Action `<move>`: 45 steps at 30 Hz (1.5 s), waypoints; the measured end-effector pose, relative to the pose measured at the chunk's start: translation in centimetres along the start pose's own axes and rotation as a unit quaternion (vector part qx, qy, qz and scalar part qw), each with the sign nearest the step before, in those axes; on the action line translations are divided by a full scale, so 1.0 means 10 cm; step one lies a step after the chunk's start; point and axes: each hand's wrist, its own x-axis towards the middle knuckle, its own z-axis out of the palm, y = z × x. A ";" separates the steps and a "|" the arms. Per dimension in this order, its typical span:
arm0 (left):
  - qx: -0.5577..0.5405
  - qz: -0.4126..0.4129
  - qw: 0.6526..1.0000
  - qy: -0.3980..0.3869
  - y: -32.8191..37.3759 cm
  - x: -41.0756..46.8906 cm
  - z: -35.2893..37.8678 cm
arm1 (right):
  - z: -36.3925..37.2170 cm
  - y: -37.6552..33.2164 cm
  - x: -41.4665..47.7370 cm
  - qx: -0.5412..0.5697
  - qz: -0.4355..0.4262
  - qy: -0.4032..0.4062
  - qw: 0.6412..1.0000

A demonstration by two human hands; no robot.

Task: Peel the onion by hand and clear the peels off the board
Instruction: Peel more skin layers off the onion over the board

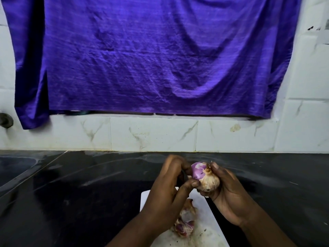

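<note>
We hold the onion in the air above the far end of the white board, which lies on the black counter. Our right hand cups it, fingers curled round the papery side. Our left hand pinches the bare purple side between thumb and curled fingers. Loose peels lie on the board, just below the hands.

A wide purple cloth hangs creased across most of the wall, which is faced with white tiles veined in grey. One tile below the cloth carries a small brownish stain. A dark round fitting sticks out at the left edge. Below runs a glossy black bench, streaked with pale reflections of light.
</note>
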 end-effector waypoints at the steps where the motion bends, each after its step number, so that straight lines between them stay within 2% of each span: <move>1: 0.003 0.003 1.000 0.000 -0.01 0.00 0.00 | -0.01 0.01 0.01 0.005 0.000 0.007 1.000; 5: 0.001 -0.001 1.000 -0.003 -0.01 0.00 0.00 | -0.06 0.01 0.03 0.064 0.005 0.038 0.997; 9: 0.013 0.021 0.999 -0.020 0.01 -0.01 0.02 | -0.06 -0.04 0.02 0.097 0.016 0.036 0.995; 15: 0.072 0.003 0.997 -0.009 -0.07 0.00 0.00 | -0.01 -0.06 0.00 0.115 0.010 0.050 0.992; 19: 0.167 0.000 0.984 -0.062 -0.05 -0.01 -0.02 | -0.06 -0.10 0.00 0.150 -0.005 0.077 0.986; 24: 0.193 -0.024 0.979 -0.060 -0.04 -0.02 -0.01 | -0.04 -0.08 0.02 0.073 -0.018 0.027 0.997; 29: 0.158 -0.041 0.986 0.030 -0.02 -0.02 -0.03 | -0.04 -0.03 0.01 0.053 -0.003 0.002 0.999; 32: 0.173 -0.016 0.982 0.068 0.01 0.01 -0.05 | -0.03 -0.03 0.01 0.037 0.005 -0.006 0.999; 37: 0.151 -0.002 0.988 0.033 0.06 0.01 -0.02 | 0.01 -0.01 -0.01 -0.004 0.012 -0.008 1.000; 45: 0.118 -0.002 0.992 0.046 0.05 0.02 0.00 | -0.02 0.02 0.00 -0.019 0.012 0.006 1.000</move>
